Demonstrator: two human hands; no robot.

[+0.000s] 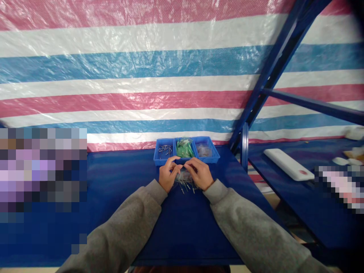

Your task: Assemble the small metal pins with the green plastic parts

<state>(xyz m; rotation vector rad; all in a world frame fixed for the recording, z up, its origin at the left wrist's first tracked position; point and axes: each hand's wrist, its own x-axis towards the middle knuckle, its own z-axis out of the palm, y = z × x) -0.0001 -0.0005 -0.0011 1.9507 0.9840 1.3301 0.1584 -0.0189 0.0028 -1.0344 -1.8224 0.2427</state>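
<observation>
At the near side, the tabletop (187,235) is blue, and 2 grey sleeves (133,214) reach in over it. The left hand (170,175) and right hand (199,173) are close together, near the middle of the tabletop. Fingers of the left hand: narrow, thumb and forefinger pinching a small dark piece (183,166). Fingers of the right hand: also narrow, tips closed on the same piece from the other side. The piece is located between the 2 sets of fingertips, above a clear bag (184,175); its exact form is too small to tell. Thin pins (186,185) lie spread on the tabletop beneath and between the hands, by the bag. Their count cannot be told.

Just beyond the hands are 3 blue bins, side by side. The left bin (159,162) contains loose metal parts (165,149). The middle bin (184,159) contains green bagging (185,149). The right bin (217,154) contains clear bagging (204,150); its contents cannot be made out.

To the right is a side table (307,212), blue, bearing a white case (288,164). Pixelated patches hide areas at both sides. A blue frame (256,94) slants up at the right, in front of a red, white and blue striped sheet (127,64).
</observation>
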